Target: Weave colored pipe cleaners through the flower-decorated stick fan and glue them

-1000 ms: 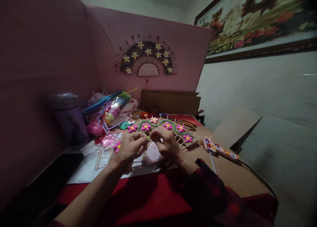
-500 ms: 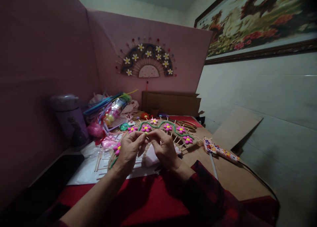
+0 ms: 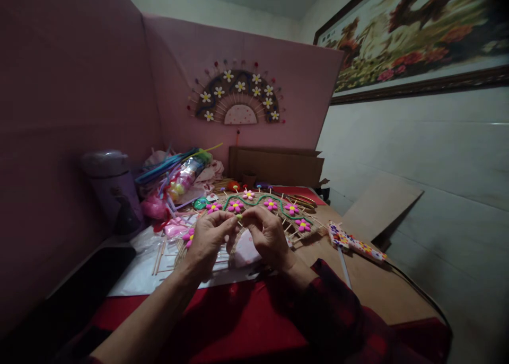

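Observation:
My left hand (image 3: 209, 242) pinches a small yellow-green piece (image 3: 239, 216), soft and clay-like in look, between thumb and index finger. From the other side my right hand (image 3: 270, 237) closes its bent fingertips on the same piece. Both hands hover over a half-round fan (image 3: 260, 198) made of thin sticks and brown cord. Pink flowers (image 3: 271, 204) with yellow centres and a wavy green strip (image 3: 234, 197) decorate it. At the fan's base, partly behind my right hand, is a pale dotted half-disc (image 3: 245, 250).
A flower-patterned glue gun (image 3: 360, 246) with a cable lies on brown board at right. Bags of craft supplies (image 3: 183, 176) and a purple flask (image 3: 114, 194) stand at left. Loose sticks (image 3: 159, 255) rest on white sheeting. A finished fan (image 3: 238, 88) hangs on the pink panel.
The fingertips have parted slightly, showing more of the yellow-green piece between them. My right thumb has drawn back a little, and the whole view has shifted slightly.

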A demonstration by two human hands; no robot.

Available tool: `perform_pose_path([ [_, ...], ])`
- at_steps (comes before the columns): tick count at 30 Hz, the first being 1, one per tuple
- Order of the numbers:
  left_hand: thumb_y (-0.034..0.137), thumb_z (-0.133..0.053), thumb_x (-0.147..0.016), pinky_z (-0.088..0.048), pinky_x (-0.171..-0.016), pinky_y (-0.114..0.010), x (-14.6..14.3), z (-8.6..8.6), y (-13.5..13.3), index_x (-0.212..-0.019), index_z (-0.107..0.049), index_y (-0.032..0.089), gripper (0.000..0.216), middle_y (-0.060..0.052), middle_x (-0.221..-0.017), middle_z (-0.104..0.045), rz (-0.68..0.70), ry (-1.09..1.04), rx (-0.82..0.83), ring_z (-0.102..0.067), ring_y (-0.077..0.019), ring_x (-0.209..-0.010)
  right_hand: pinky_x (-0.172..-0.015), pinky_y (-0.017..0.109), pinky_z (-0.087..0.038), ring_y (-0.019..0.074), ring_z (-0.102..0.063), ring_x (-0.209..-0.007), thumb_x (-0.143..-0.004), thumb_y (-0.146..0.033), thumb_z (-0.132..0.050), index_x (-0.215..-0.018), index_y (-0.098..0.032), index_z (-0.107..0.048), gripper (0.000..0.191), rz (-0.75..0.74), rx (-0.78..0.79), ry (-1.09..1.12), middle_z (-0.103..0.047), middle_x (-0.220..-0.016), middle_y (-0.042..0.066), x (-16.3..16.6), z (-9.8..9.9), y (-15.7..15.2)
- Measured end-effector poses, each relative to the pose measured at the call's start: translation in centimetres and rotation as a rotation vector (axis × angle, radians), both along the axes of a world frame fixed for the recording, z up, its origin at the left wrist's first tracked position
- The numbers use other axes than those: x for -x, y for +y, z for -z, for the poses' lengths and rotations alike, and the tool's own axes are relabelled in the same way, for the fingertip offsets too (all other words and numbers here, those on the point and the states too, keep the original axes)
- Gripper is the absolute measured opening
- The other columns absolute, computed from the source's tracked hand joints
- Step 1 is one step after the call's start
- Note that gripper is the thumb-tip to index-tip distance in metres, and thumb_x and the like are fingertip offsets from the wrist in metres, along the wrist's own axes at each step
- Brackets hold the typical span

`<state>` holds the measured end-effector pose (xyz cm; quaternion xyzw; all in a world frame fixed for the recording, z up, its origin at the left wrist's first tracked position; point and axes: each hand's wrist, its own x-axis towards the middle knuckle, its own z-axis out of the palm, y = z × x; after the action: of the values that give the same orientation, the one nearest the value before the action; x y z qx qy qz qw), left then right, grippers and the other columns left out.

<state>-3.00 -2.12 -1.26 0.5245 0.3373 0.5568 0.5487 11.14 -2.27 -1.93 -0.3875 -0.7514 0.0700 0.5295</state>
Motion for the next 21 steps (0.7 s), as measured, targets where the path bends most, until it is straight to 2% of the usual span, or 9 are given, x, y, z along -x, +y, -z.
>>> perform_pose_path([
  [7,0.038,-0.067,-0.065,-0.019,-0.034,-0.015,0.2,-0.3,-0.1,-0.066,-0.053,0.014,0.028,0.006,-0.044,-0.044,0.153,0.013,0.105,-0.032,-0.0022,-0.034,-0.065,0.027,-0.04,0.0152,-0.051,-0.071,-0.078,-0.014,-0.051,-0.075,-0.019,-0.058,0.009,-0.015,-0.004,0.086,-0.057,-0.072,0.002,-0.5,-0.4,0.4],
  [11,0.035,-0.065,-0.068,-0.018,-0.037,-0.015,0.3,-0.2,-0.2,-0.068,-0.053,0.014,0.025,0.006,-0.048,-0.042,0.183,-0.019,0.086,-0.03,-0.0021,-0.038,-0.06,0.024,-0.04,0.0128,-0.05,-0.063,-0.077,-0.018,-0.055,-0.071,-0.018,-0.058,0.007,-0.085,0.107,0.214,-0.055,-0.067,-0.001,0.0,0.0,0.4],
  [16,0.033,-0.061,-0.071,-0.02,-0.04,-0.017,0.2,0.1,-0.1,-0.069,-0.053,0.014,0.02,0.007,-0.048,-0.04,0.068,-0.031,-0.014,-0.029,-0.0034,-0.041,-0.056,0.023,-0.039,0.0121,-0.049,-0.061,-0.078,-0.021,-0.053,-0.069,-0.017,-0.059,0.012,-0.114,0.181,0.221,-0.054,-0.063,-0.001,1.1,0.6,-0.2],
  [18,0.033,-0.061,-0.07,-0.025,-0.043,-0.018,0.2,0.1,-0.1,-0.07,-0.054,0.015,0.019,0.005,-0.052,-0.045,-0.033,0.044,-0.061,-0.035,-0.0053,-0.045,-0.056,0.023,-0.038,0.0123,-0.049,-0.061,-0.079,-0.02,-0.052,-0.068,-0.018,-0.058,0.013,-0.079,0.149,0.153,-0.054,-0.063,-0.001,1.2,0.5,-0.4],
  [21,0.03,-0.061,-0.069,-0.033,-0.052,-0.021,0.3,0.1,0.0,-0.068,-0.056,0.016,0.015,0.001,-0.062,-0.053,-0.196,0.242,-0.217,-0.045,-0.0103,-0.056,-0.059,0.024,-0.037,0.0135,-0.05,-0.065,-0.08,-0.018,-0.049,-0.07,-0.018,-0.056,0.012,-0.013,0.068,-0.028,-0.055,-0.066,0.0,1.1,0.4,-0.7],
])
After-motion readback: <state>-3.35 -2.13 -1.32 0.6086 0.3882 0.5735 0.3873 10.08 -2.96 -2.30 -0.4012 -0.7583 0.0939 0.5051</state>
